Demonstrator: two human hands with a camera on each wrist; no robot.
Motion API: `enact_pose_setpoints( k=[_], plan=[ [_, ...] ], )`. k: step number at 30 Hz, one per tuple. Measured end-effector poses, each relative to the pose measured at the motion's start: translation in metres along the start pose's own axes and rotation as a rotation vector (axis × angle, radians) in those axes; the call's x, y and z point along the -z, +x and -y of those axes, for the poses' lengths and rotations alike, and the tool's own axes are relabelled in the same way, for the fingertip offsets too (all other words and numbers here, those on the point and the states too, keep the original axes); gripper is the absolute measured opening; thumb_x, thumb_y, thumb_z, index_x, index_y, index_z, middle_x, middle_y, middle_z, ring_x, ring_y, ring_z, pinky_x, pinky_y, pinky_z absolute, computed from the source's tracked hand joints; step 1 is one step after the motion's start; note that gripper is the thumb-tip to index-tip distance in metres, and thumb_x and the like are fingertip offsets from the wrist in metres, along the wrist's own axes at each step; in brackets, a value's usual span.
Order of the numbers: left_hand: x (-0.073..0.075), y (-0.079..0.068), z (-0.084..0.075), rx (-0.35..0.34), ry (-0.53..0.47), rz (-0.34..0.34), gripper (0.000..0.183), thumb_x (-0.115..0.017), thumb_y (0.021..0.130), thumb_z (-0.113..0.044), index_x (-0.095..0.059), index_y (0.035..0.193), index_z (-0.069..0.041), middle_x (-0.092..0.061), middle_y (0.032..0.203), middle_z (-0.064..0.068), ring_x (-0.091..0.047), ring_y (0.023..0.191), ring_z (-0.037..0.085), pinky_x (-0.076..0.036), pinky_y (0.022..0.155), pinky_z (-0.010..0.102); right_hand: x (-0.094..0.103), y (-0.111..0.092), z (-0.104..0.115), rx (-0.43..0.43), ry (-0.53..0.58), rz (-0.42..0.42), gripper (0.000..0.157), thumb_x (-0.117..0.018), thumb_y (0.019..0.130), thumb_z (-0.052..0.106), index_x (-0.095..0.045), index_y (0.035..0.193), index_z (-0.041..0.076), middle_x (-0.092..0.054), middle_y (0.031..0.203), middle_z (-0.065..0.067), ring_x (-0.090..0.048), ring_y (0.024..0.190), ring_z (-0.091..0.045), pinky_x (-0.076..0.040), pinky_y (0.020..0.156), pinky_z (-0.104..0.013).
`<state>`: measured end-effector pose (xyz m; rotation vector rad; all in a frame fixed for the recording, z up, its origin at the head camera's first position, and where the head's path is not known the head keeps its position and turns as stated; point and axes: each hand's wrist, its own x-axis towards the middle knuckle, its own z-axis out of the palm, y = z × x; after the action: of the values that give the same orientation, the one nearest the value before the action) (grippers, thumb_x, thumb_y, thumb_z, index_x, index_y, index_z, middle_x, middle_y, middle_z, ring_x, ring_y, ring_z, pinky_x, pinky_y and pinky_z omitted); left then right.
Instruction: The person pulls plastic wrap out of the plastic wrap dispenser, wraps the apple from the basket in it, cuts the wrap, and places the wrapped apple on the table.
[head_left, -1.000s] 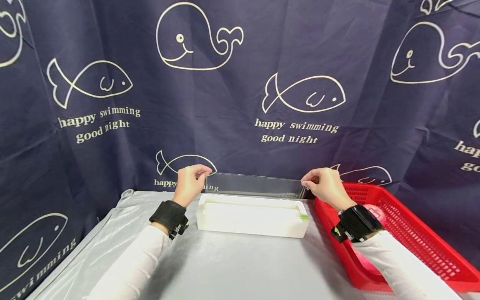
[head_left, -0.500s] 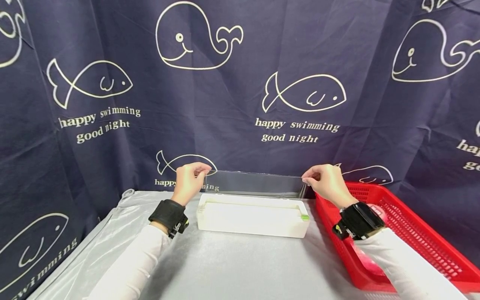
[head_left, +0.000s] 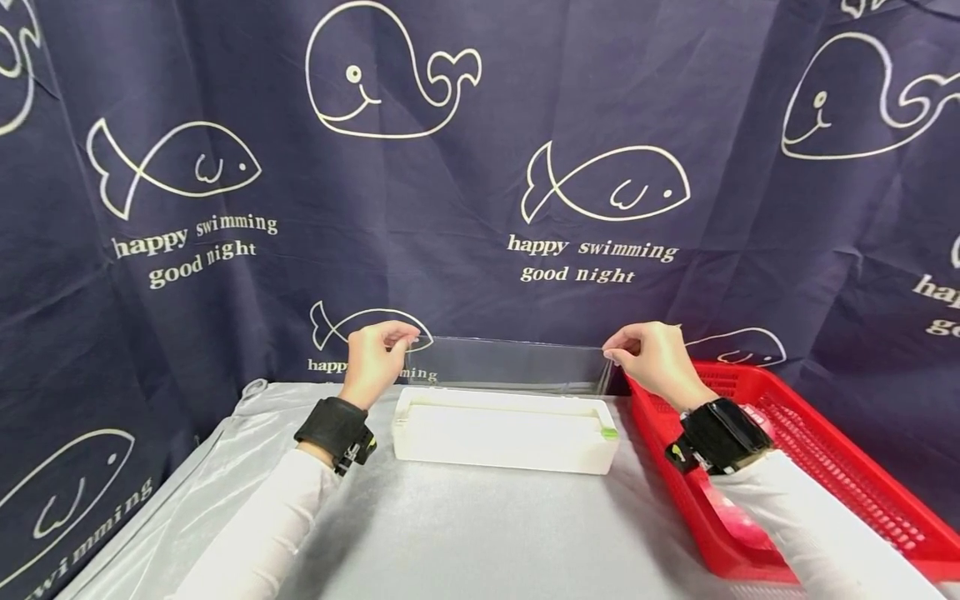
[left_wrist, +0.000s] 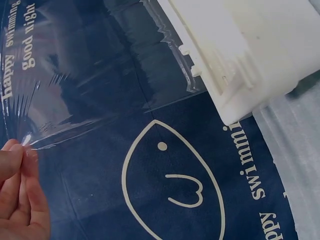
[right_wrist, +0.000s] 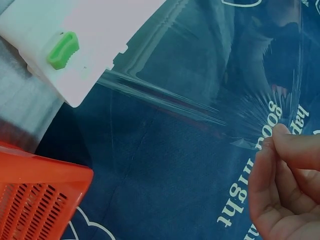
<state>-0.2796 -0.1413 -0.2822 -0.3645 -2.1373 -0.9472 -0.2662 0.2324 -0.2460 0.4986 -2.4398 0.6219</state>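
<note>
A sheet of clear plastic wrap (head_left: 510,363) is stretched between my two hands, behind a long white wrap dispenser box (head_left: 504,437). My left hand (head_left: 375,357) pinches the sheet's left corner between thumb and fingers. At the opposite corner, my right hand (head_left: 651,363) does the same. In the right wrist view, creases fan through the film (right_wrist: 200,65) from the pinched corner, and it runs down to the edge of the box. A green slider (right_wrist: 64,51) sits at the box's right end. The left wrist view shows the film (left_wrist: 75,90) reaching the box's edge too.
A red plastic basket (head_left: 840,467) stands at the right, partly under my right forearm, with a pink item (head_left: 738,517) in it. Grey cloth (head_left: 480,533) covers the table. A dark blue curtain (head_left: 480,225) with white whales and fish hangs close behind.
Both hands have risen slightly and moved a little away from the box, drawing more of the plastic wrap up behind it. The box has stayed in place.
</note>
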Motion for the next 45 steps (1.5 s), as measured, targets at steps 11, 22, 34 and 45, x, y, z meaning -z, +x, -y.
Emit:
enact_pose_setpoints(
  k=[11,22,34,45],
  plan=[
    [0.008,-0.002,0.002,-0.001,-0.009,-0.023,0.009,-0.069,0.083,-0.005,-0.076,0.087,-0.006,-0.076,0.079,0.009,-0.07,0.067,0.021,-0.043,0.055,0.017,0.001,0.003,0.005,0.013,0.0,-0.007,0.007,-0.073,0.077,0.006,-0.076,0.075,0.012,-0.073,0.067,-0.002,-0.057,0.056,-0.005,-0.042,0.056,-0.021],
    [0.011,-0.001,-0.002,-0.014,-0.01,-0.047,0.008,-0.069,0.083,-0.006,-0.076,0.088,-0.007,-0.076,0.082,0.009,-0.07,0.07,0.024,-0.044,0.058,0.016,0.007,0.006,0.006,-0.004,0.009,0.002,0.002,-0.075,0.078,0.008,-0.076,0.077,0.01,-0.074,0.069,-0.003,-0.06,0.058,-0.006,-0.044,0.059,-0.021],
    [0.011,0.004,-0.006,-0.085,-0.006,-0.094,0.008,-0.069,0.083,-0.005,-0.076,0.087,-0.006,-0.076,0.086,0.009,-0.07,0.07,0.023,-0.051,0.063,0.035,0.017,0.012,0.008,-0.005,0.009,-0.006,0.003,-0.074,0.079,0.01,-0.076,0.08,0.008,-0.074,0.07,-0.006,-0.058,0.057,-0.004,-0.042,0.056,-0.02],
    [0.009,0.008,-0.012,-0.095,0.003,-0.114,0.007,-0.069,0.083,-0.006,-0.076,0.085,-0.007,-0.075,0.078,0.008,-0.066,0.065,0.021,-0.038,0.059,0.023,0.018,0.006,0.006,-0.041,0.033,-0.037,0.006,-0.074,0.079,0.012,-0.075,0.083,0.007,-0.072,0.068,-0.006,-0.059,0.056,-0.005,-0.042,0.053,-0.019]
  ],
)
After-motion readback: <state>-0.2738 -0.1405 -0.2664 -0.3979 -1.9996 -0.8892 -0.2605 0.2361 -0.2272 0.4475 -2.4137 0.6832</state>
